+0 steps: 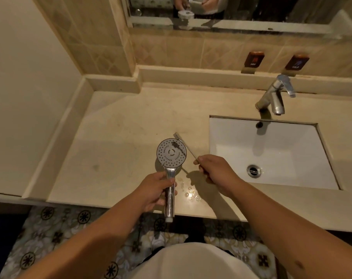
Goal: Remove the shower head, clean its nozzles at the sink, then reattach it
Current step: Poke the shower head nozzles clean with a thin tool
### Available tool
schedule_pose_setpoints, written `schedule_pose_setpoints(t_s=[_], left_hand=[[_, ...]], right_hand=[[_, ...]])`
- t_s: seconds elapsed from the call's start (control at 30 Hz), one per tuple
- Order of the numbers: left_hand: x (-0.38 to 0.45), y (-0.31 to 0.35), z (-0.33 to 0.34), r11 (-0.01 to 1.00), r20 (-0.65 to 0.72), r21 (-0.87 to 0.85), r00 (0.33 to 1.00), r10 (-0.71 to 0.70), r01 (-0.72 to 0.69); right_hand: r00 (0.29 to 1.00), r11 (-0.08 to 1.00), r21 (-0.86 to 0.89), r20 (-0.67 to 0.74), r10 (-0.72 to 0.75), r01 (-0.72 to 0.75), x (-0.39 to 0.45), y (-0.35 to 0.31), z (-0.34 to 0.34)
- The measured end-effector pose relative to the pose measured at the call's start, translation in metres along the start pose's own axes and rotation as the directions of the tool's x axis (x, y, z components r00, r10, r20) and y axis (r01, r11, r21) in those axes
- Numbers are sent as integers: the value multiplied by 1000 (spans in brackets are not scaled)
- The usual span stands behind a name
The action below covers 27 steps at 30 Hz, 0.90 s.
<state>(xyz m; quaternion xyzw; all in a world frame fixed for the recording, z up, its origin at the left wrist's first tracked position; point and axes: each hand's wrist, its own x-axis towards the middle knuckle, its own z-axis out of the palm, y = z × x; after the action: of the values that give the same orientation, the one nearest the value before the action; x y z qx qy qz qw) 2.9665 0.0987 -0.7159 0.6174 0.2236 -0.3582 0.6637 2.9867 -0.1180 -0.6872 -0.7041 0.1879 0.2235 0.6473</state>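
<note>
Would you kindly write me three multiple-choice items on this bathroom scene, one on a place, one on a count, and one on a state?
1. Where is the shower head held?
A. Over the counter, left of the sink
B. Inside the sink
C. Under the tap

2. How many labelled plaques hang on the tiled wall above the tap?
A. One
B. Two
C. Four

3. What is the right hand doing?
A. Resting flat on the counter
B. Turning the tap
C. Holding a brush

Answers:
1 A: the left hand grips its handle above the counter, and the basin lies off to the right.
2 B: one reads HOT and the other COLD.
3 C: its fingers pinch the thin handle, with the bristles at the top edge of the nozzle face.
</note>
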Motion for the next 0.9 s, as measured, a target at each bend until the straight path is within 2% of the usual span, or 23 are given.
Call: schedule_pose_setpoints(t_s=[0.1, 0.23, 0.33, 0.47, 0.67, 0.77, 0.9], left_hand=[[-7, 3, 0, 1000, 9, 22, 1000, 20, -20], [-14, 7, 1, 997, -3, 41, 998, 65, -65], [-17, 14, 1, 995, -3, 36, 996, 89, -89], [-24, 21, 1, 991, 19, 70, 993, 114, -115], [-30, 29, 4, 983, 36, 104, 988, 147, -150], [-32, 31, 7, 980, 39, 111, 986, 159, -163], [-35, 30, 4, 977, 28, 118, 984, 176, -178]], right_hand=[[998, 998, -56, 55, 10, -7, -1, -15, 6], [992, 905, -414, -31, -122, 99, -2, -26, 13], [987, 889, -441, -37, -158, 126, -7, -23, 19], [985, 818, -550, 61, -162, 169, -12, -19, 24], [935, 775, -591, -96, -342, 223, -11, -26, 26], [916, 798, -559, -156, -368, 225, -13, -25, 31], [938, 748, -620, -56, -342, 236, -18, -18, 31]])
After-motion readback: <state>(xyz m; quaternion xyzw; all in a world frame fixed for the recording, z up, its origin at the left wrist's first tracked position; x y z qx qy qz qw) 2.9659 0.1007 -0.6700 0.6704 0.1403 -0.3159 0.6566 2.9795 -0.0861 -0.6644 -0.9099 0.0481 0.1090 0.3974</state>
